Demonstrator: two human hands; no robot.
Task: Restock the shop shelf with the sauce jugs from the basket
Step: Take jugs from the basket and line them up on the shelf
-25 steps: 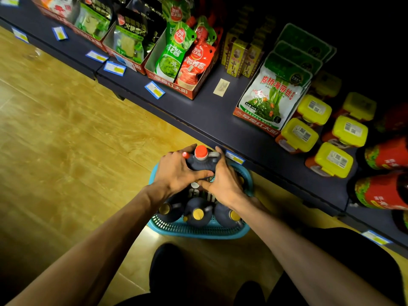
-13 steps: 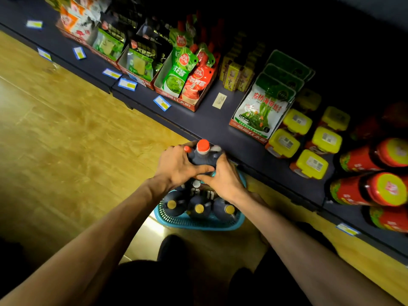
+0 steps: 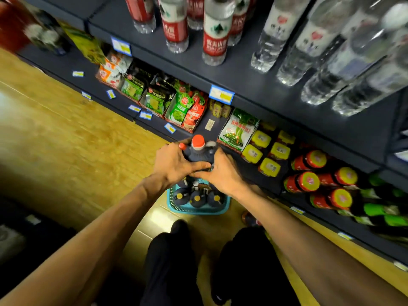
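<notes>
Both hands grip 1 dark plastic sauce jug with an orange-red screw cap [image 3: 198,149], held upright above the turquoise perforated plastic basket [image 3: 198,210] that sits on the yellow wooden floor [image 3: 66,140] just beside the front edge of the dark blue bottom shelf [image 3: 254,175]. The left hand [image 3: 174,161] wraps the jug's left shoulder, its fingers curled round the body and its thumb lying across the front below the neck; the right hand [image 3: 223,171] clasps the right side, its fingers bent round the jug and its thumb meeting the left thumb at the front. In the basket, along its near edge, stand 3 more dark jugs with yellow caps [image 3: 197,198] in a row, touching one another. On the bottom shelf, right of the held jug, lie yellow-lidded jars [image 3: 270,166] and red jars with yellow-green lids [image 3: 311,181]; a green and white pouch pack [image 3: 238,131] stands in a carton behind the jug's cap. On the shelf above, clear water bottles with red labels [image 3: 215,40] stand in rows.
</notes>
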